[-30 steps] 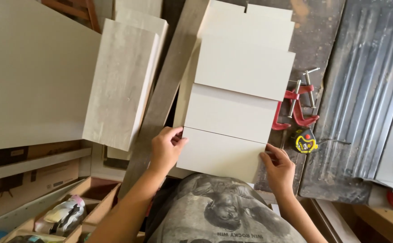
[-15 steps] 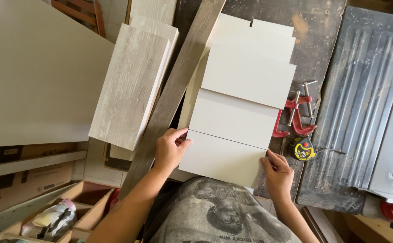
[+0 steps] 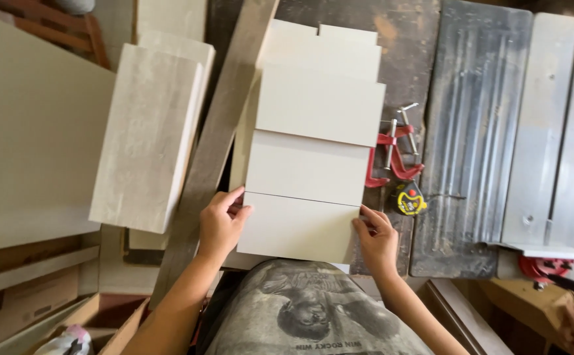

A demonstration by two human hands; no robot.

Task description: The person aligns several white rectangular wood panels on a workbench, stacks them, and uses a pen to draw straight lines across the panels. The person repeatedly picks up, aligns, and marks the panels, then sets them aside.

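Left hand (image 3: pixel 220 223): on the near panel's left edge — fingers curled around that edge, thumb resting on the top face, a light grip on the board.
Right hand (image 3: pixel 376 238): at the panel's right edge, fingers (image 3: pixel 364 217) bent and pressed against the corner; it has the edge pinched between thumb and fingertips.
Near panel (image 3: pixel 297 227): a pale, cream rectangle, lying flat, closest to the person's body, held between both hands.
Stack (image 3: pixel 313 125): more cream panels laid in steps beyond it, each one overlapping the next — the near panel butts right up against the second one, with a thin seam between them.
Plank (image 3: pixel 218 144): a long grey-brown strip running at a slant along the left side of the stack, passing under the left hand.
Slab (image 3: pixel 149 135): a thick, whitish wood-grain block just left of the plank, tilted the same way.
Big board (image 3: pixel 30 131): a wide pale sheet filling the far left.
Clamps (image 3: pixel 392 154): red, with metal bars, just right of the stack on the dark bench.
Tape (image 3: pixel 410 199): a yellow-and-black measure below the clamps, near the right hand.
Metal table (image 3: pixel 474 144): grey, ribbed, well right of the panels.
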